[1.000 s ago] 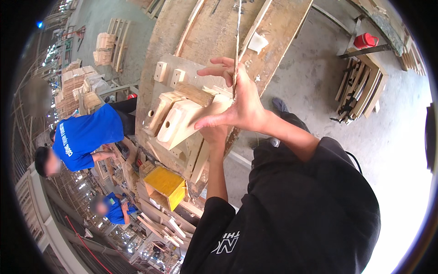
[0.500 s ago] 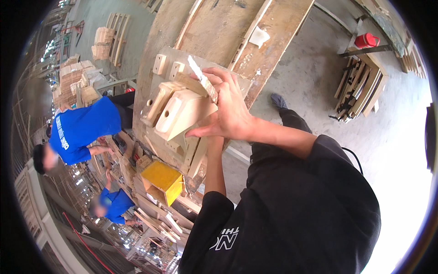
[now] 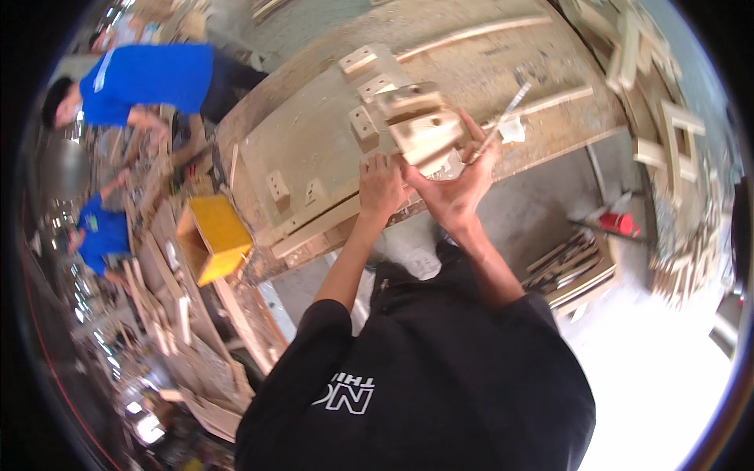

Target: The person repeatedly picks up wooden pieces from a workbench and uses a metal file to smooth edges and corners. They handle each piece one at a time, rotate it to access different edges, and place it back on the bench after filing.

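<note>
Over the jig board (image 3: 294,157), a pale wooden block assembly with holes (image 3: 428,137) is slightly blurred. My right hand (image 3: 457,192) is closed around its near right side, thumb and fingers apart across it. The same hand holds a thin stick smeared with white (image 3: 510,110), pointing up to the right. My left hand (image 3: 380,190) is beside the assembly's near left corner, its fingers curled at the board's near edge; what they grip is hidden. Small drilled blocks (image 3: 363,123) stand on the board, several in all.
The worn wooden bench (image 3: 487,59) carries loose strips and a white scrap (image 3: 512,130). At left are a yellow open box (image 3: 220,235), piled timber and people in blue shirts (image 3: 157,78). A red jug (image 3: 619,224) and stacked wooden frames (image 3: 577,267) are at right.
My view has turned, showing more of the bench and board. The block assembly now sits at the board's right part, still in my right hand with the stick. My left hand has come into sight.
</note>
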`<state>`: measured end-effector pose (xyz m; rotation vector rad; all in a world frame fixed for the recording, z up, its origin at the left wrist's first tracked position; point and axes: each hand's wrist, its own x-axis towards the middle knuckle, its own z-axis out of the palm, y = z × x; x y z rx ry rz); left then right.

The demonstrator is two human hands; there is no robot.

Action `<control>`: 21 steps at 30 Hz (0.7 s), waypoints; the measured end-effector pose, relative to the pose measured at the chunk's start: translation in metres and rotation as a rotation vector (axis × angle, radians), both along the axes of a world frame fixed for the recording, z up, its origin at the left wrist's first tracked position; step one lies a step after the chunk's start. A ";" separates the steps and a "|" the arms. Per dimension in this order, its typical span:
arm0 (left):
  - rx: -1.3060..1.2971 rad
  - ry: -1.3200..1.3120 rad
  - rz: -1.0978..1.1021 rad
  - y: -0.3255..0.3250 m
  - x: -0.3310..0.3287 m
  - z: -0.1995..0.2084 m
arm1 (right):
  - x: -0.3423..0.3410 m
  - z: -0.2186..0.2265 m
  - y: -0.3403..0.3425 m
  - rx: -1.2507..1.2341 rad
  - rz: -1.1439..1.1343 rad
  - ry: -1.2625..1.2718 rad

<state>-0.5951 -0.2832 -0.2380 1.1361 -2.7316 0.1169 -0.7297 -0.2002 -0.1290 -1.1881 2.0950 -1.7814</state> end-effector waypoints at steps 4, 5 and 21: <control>0.044 -0.009 0.044 0.001 0.006 0.000 | 0.008 -0.002 -0.008 -0.073 -0.067 0.113; 0.114 -0.008 0.051 0.003 0.007 0.004 | 0.007 0.003 -0.008 -0.057 -0.056 0.116; -0.026 0.050 0.427 0.067 0.252 -0.014 | 0.002 0.030 0.009 -0.054 -0.183 0.166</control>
